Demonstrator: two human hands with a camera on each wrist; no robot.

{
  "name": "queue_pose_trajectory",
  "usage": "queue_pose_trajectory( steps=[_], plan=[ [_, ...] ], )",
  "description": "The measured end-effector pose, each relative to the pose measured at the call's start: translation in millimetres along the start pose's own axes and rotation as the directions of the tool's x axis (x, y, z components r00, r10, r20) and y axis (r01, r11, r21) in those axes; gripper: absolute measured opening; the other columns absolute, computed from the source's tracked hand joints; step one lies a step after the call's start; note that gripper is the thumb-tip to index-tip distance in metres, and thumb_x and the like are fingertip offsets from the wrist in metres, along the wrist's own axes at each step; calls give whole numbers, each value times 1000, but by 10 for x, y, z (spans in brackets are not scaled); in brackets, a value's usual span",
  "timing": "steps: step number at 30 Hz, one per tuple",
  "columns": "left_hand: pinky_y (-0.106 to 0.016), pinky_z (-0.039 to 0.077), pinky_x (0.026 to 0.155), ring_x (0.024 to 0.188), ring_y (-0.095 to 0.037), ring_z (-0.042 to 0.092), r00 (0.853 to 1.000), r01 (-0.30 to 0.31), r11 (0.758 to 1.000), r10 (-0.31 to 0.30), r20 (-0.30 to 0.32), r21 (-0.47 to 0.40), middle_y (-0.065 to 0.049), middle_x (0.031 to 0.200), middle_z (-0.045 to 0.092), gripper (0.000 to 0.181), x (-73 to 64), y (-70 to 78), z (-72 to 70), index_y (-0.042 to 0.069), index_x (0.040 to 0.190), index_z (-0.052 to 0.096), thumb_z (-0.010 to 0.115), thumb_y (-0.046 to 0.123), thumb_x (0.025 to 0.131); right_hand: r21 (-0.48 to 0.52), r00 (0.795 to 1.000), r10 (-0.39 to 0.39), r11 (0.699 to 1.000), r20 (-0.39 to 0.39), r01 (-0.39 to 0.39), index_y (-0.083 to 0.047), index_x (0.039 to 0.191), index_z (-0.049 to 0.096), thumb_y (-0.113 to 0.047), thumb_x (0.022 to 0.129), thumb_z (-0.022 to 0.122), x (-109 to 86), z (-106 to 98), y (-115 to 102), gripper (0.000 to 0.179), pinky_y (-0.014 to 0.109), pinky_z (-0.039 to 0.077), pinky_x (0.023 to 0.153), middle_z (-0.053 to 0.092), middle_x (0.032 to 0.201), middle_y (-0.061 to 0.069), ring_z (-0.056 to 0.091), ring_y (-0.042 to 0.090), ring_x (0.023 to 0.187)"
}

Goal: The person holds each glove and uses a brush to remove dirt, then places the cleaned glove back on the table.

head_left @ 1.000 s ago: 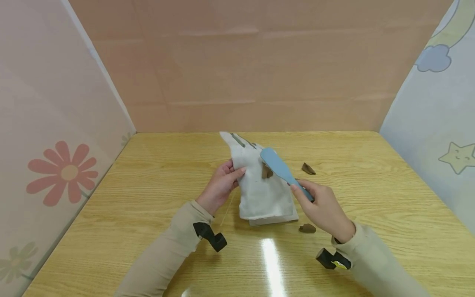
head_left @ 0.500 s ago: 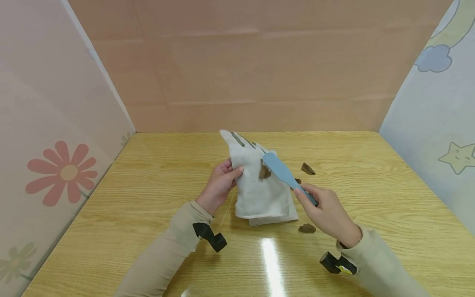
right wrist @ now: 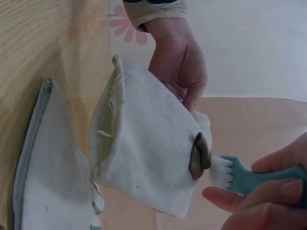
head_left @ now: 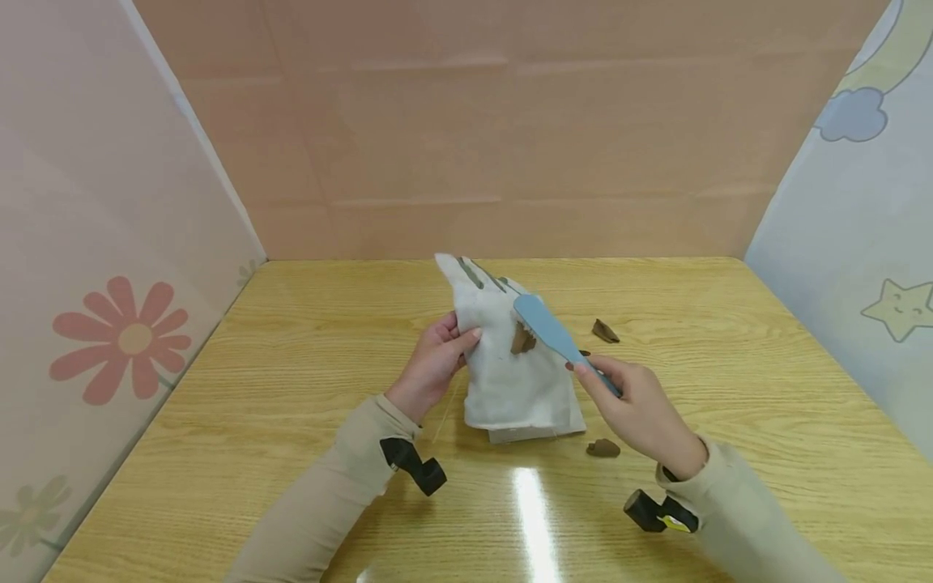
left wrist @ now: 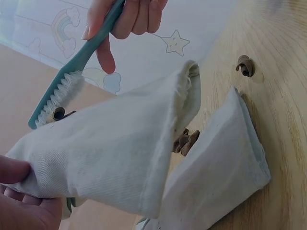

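Note:
A white canvas glove with green strips at its far end is held up by my left hand, which pinches its left edge, thumb on top. In the right wrist view the glove's cuff gapes, with frayed threads inside. My right hand grips the handle of a blue-green brush. The brush's white bristles face the glove, right by a curled brown piece stuck on its surface. A second white glove lies beneath, mostly covered in the head view.
Loose brown pieces lie on the wooden table: one curled piece behind the right hand, another flake nearer the front. A pale thread lies left of the gloves. Printed side walls and a plain back panel surround the table.
The brush and right hand shift slightly down and right, then back up and left over the glove. The glove sways a little in the left hand, which otherwise keeps its place.

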State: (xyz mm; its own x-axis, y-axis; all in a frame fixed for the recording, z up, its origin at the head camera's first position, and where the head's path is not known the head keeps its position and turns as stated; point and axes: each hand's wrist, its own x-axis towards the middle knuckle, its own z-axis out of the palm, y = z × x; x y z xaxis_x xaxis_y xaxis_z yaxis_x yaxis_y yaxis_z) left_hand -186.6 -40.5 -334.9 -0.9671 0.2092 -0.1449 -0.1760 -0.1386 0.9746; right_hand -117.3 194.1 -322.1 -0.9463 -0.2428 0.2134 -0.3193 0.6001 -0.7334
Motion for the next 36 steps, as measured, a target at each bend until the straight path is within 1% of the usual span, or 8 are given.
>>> queue_pose_trajectory(
  steps=[7,10,16,25,28,32,34,36],
  plan=[
    [-39,42,100,121,-24,52,1000,-4,999,3,-29,-33,-17,136,51,42,11,-6,-15,4,139,40,46,5,97,-11,1000,-10,1000,20,10,1,110,64,-19,99,46,-34,-22,11,29,22,26,39,29,54,-6,20,1,41],
    [-38,43,99,120,-23,53,999,-11,999,10,-40,-37,-18,136,51,43,18,-12,-15,4,140,39,46,5,97,-14,1000,-10,1000,17,10,0,108,64,-19,98,47,-46,-24,16,27,22,26,39,28,54,-7,20,1,42],
    [-34,45,95,118,-21,54,998,-13,998,10,-58,-57,-18,136,51,43,22,-17,-13,5,139,40,46,4,97,-9,999,19,1000,38,-19,-2,112,63,-20,99,46,-73,-46,21,28,23,26,38,27,53,-7,20,2,41],
    [-28,48,88,112,-18,57,997,-18,998,14,-75,-55,-20,133,53,41,20,-18,-4,3,137,44,47,3,96,-10,998,1,1000,57,-1,-4,104,65,-21,98,48,-82,-25,17,24,21,26,37,25,52,-9,18,-1,41],
    [-27,48,86,109,-16,58,997,-10,999,5,-78,-52,-20,133,54,40,26,-28,-8,2,136,44,47,3,96,-4,999,-18,1000,34,18,-3,104,65,-18,97,49,-77,-24,27,23,21,26,37,26,52,-9,18,0,41],
    [-25,48,85,105,-14,58,998,-2,999,-1,-69,-51,-20,132,54,40,36,-36,-14,2,136,44,47,3,96,0,999,-28,1000,-41,28,-3,108,65,-16,97,49,-61,-54,44,22,23,26,36,28,51,-8,20,2,39],
    [-25,48,84,102,-12,59,998,0,999,-3,-62,-49,-20,132,54,40,38,-35,-12,2,135,44,47,3,96,0,998,-16,1000,-66,16,-3,110,64,-17,97,49,-43,-71,48,24,24,26,37,29,50,-7,20,4,39],
    [-24,48,83,100,-10,59,998,1,999,-4,-56,-47,-20,131,54,39,41,-33,-8,2,135,45,47,3,96,0,998,-1,1000,-67,1,-3,113,64,-18,98,48,-18,-79,54,27,25,26,37,29,50,-6,21,5,39]
  ],
)
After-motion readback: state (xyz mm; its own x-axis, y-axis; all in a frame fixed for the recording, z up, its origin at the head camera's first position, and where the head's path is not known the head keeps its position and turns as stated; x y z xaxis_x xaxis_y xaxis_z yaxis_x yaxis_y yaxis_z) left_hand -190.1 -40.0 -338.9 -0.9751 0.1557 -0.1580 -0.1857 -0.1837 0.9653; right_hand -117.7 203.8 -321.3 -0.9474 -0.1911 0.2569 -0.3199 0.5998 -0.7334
